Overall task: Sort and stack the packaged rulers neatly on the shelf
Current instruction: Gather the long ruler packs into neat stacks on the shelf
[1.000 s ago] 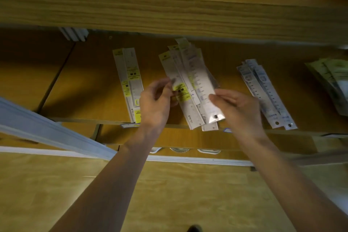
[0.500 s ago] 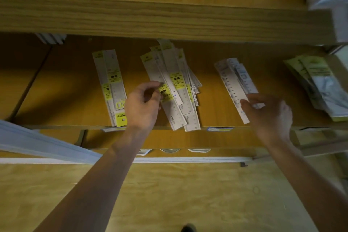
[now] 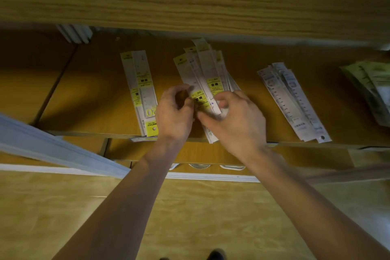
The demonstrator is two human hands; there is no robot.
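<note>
A fanned middle pile of packaged rulers point(image 3: 205, 72) with yellow labels lies on the wooden shelf point(image 3: 95, 95). My left hand point(image 3: 174, 115) grips the pile's left side, thumb and fingers curled round it. My right hand point(image 3: 234, 120) pinches the near end of the same pile from the right. A neat left stack of yellow-labelled rulers point(image 3: 140, 88) lies beside my left hand. To the right lies a stack of blue-printed clear rulers point(image 3: 293, 103), untouched.
The upper shelf board point(image 3: 190, 6) overhangs the far ends of the rulers. Greenish packets point(image 3: 371, 86) lie at the far right. White items point(image 3: 73, 32) stand at the back left. A pale slanted rail point(image 3: 52, 150) crosses the lower left.
My right hand has left the blue-printed stack on the right and come back to the middle pile, now pinching its near end. My left hand has kept its hold there.
</note>
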